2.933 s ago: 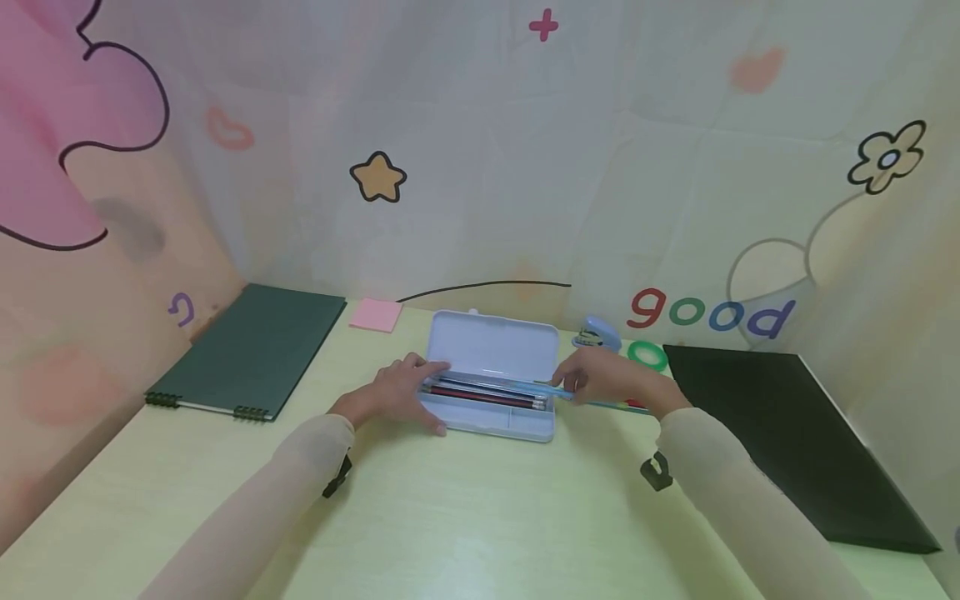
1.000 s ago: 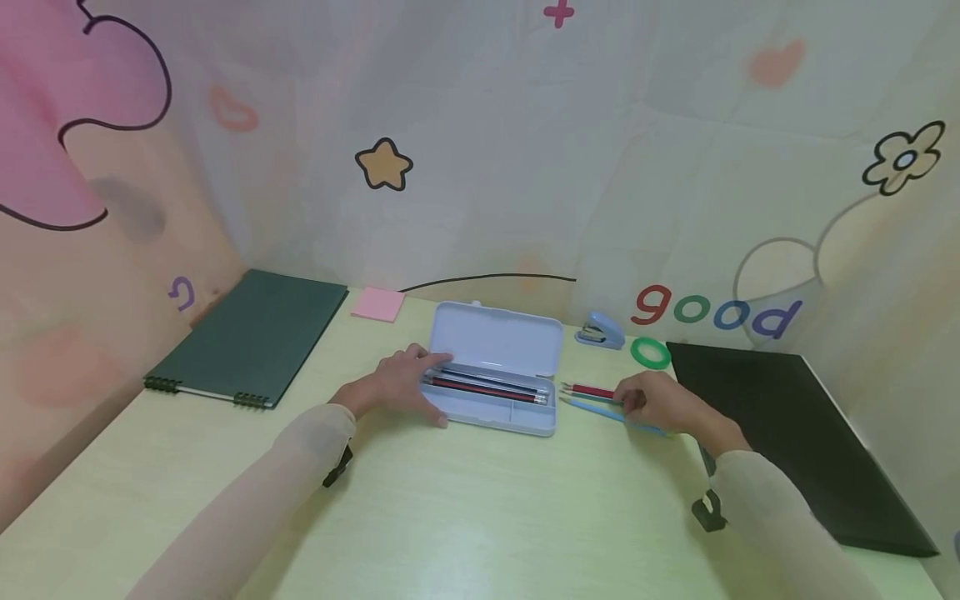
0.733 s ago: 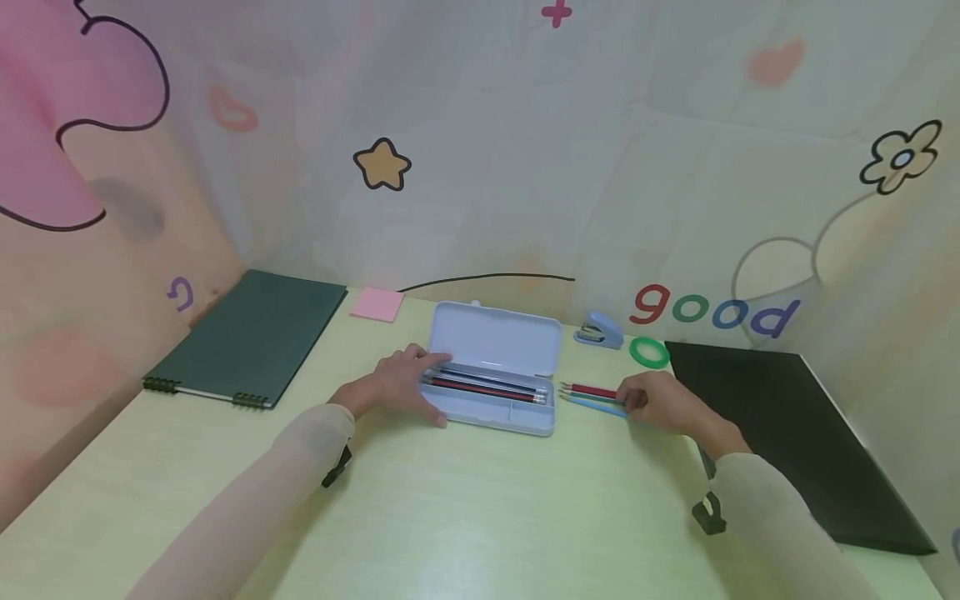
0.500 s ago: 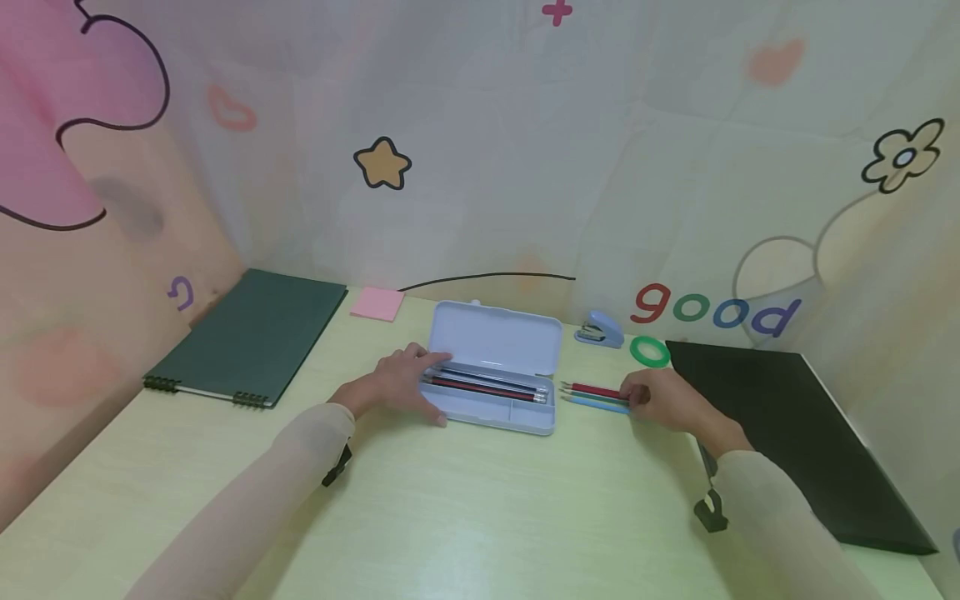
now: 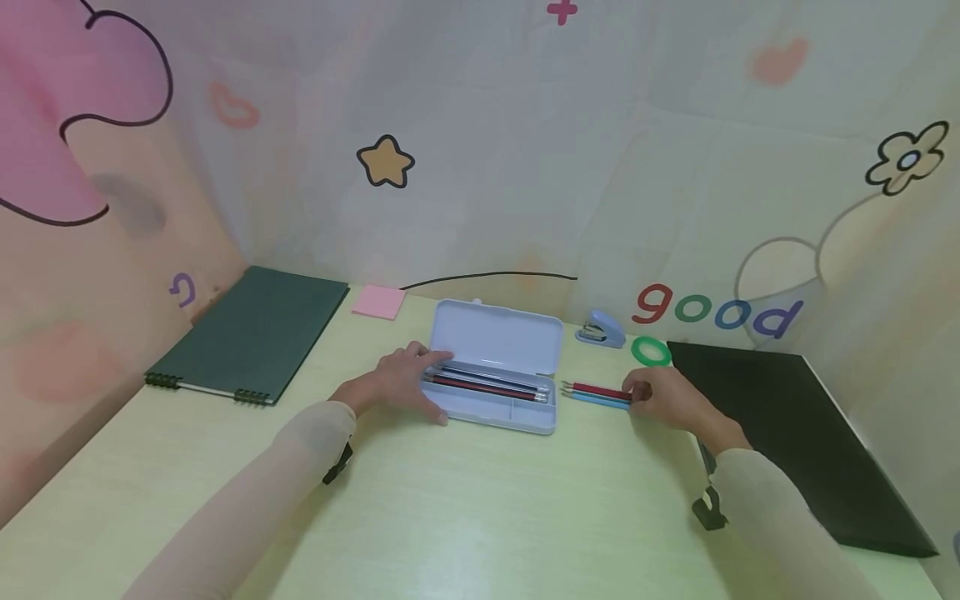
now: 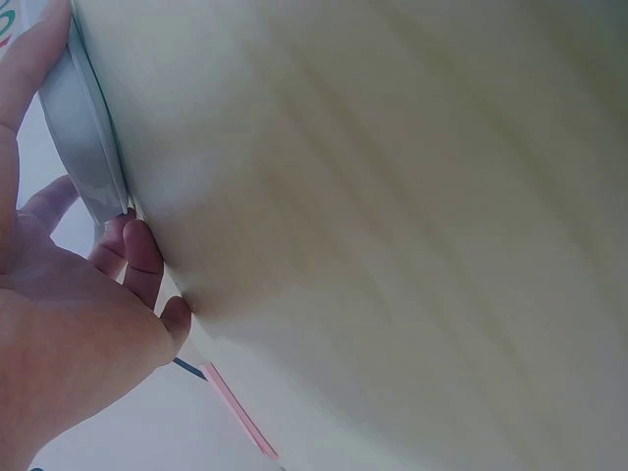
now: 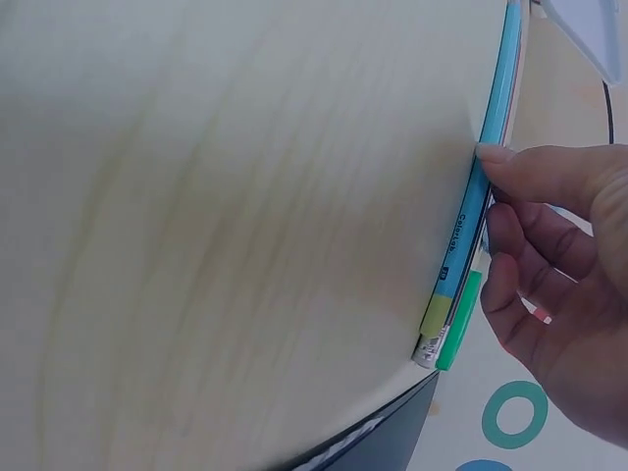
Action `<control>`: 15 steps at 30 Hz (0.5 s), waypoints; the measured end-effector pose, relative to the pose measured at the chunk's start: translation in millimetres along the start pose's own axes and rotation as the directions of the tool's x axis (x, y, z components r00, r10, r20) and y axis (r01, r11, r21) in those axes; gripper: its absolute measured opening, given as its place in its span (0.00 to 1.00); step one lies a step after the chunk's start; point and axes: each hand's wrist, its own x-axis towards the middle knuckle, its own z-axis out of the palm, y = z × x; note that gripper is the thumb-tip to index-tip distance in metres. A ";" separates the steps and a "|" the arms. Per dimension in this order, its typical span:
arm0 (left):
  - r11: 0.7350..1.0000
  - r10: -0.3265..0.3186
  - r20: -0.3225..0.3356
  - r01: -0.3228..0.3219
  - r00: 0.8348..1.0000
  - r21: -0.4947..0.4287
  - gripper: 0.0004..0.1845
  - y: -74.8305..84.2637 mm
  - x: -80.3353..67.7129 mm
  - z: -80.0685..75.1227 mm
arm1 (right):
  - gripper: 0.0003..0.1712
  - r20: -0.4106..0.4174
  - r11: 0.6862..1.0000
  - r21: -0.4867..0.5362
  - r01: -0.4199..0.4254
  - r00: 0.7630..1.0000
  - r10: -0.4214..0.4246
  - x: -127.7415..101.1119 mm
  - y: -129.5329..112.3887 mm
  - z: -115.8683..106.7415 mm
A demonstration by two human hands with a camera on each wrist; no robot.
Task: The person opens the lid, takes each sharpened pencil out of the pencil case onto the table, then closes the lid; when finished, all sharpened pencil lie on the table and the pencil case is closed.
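An open pale-blue pencil case [image 5: 491, 423] lies at the middle of the table, with dark and red-striped pencils [image 5: 487, 387] in its back compartment. My left hand [image 5: 397, 383] grips the case's left end, thumb at the front and fingers toward the lid side. Right of the case, red and light-blue pencils [image 5: 596, 400] lie side by side, tips toward it. My right hand [image 5: 667, 400] pinches them near their rear ends; in the right wrist view the thumb presses on a light-blue pencil [image 7: 471, 216] with an eraser end. The pencils' far sides are partly hidden by the fingers.
Behind stand a blue stapler [image 5: 601, 330] and a green tape roll [image 5: 651, 351]. A black flat board-like item [image 5: 795, 442] lies on the right, a dark green spiral notebook [image 5: 255, 333] on the left. Pink sticky notes [image 5: 378, 302] lie near the back wall.
The right hand has moved from the case to the pencils on the right, with a light-blue pencil laid down there. Those pencils now lie closer together. The left hand stays on the case.
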 end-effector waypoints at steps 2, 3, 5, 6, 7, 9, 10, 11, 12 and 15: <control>1.000 0.003 0.000 -0.003 1.000 0.005 0.54 -0.2 0.6 0.0 | 0.12 0.000 1.000 0.000 -0.010 1.000 0.010 0.1 1.0 0.4; 1.000 0.006 0.000 -0.006 1.000 0.010 0.54 -0.3 0.8 -0.1 | 0.12 0.000 1.000 0.000 -0.014 1.000 0.014 0.1 1.5 0.5; 1.000 0.006 0.000 -0.006 1.000 0.013 0.54 -0.4 1.3 -0.1 | 0.12 -0.003 1.000 -0.001 -0.018 1.000 0.018 0.1 2.8 0.3; 1.000 0.006 -0.001 -0.006 1.000 0.014 0.54 -0.3 1.5 -0.1 | 0.12 -0.004 1.000 -0.002 -0.018 1.000 0.018 0.1 3.3 0.0; 1.000 0.004 -0.001 -0.004 1.000 0.011 0.54 -0.2 1.7 0.0 | 0.12 -0.006 1.000 -0.002 -0.017 1.000 0.017 0.0 3.8 -0.5; 1.000 0.003 -0.002 -0.003 1.000 0.010 0.55 -0.1 1.8 0.2 | 0.12 -0.010 1.000 -0.001 -0.011 1.000 0.011 -0.1 3.7 -1.8; 1.000 0.001 -0.002 -0.001 1.000 0.007 0.55 -0.1 1.9 0.4 | 0.12 -0.013 1.000 0.000 -0.008 1.000 0.008 0.1 3.3 -2.6; 1.000 0.001 -0.002 -0.001 1.000 0.007 0.55 -0.1 1.8 0.5 | 0.12 -0.015 1.000 -0.002 -0.003 1.000 0.003 0.5 2.5 -3.2; 1.000 0.000 -0.001 0.000 1.000 0.006 0.55 -0.2 1.9 0.6 | 0.13 -0.015 1.000 0.000 -0.002 1.000 0.002 1.2 1.3 -3.9; 1.000 -0.003 0.003 0.003 1.000 0.001 0.55 -1.0 1.8 1.1 | 0.14 -0.015 1.000 0.015 0.009 1.000 -0.009 5.1 -5.9 -6.1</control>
